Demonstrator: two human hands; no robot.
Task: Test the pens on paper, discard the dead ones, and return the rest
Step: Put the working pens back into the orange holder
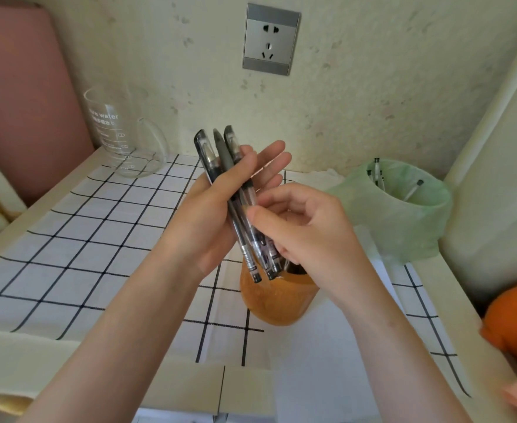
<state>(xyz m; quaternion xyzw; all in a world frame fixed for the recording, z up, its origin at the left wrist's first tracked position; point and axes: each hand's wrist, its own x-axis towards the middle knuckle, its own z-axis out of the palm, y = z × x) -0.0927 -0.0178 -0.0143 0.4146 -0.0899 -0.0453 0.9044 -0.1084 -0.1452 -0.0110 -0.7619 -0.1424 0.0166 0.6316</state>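
Left hand [211, 215] holds a fan of three slim plastic gel pens [220, 157], two clear-barrelled with black caps and one matt grey, caps toward 12 o'clock. Its thumb presses them against nearly straight fingers. Right hand [309, 236], at 4 o'clock of the left, curls its fingers round the lower barrels with the thumb on top, and seems to pinch one pen. The writing ends hang just above the mouth of a round orange-brown pen cup [278, 303] standing on the table [83, 239] with its black-and-white checked cloth.

I judge the step to be drawing one pen out for testing. It should go best if the left thumb eases only enough to free that barrel while the right hand slides it out along its length, so the others stay put. A white paper sheet [327, 346] lies at 6 o'clock of the cup. The pale green bag-lined bin [403, 221], which already has pens in it, stands at 2 o'clock.
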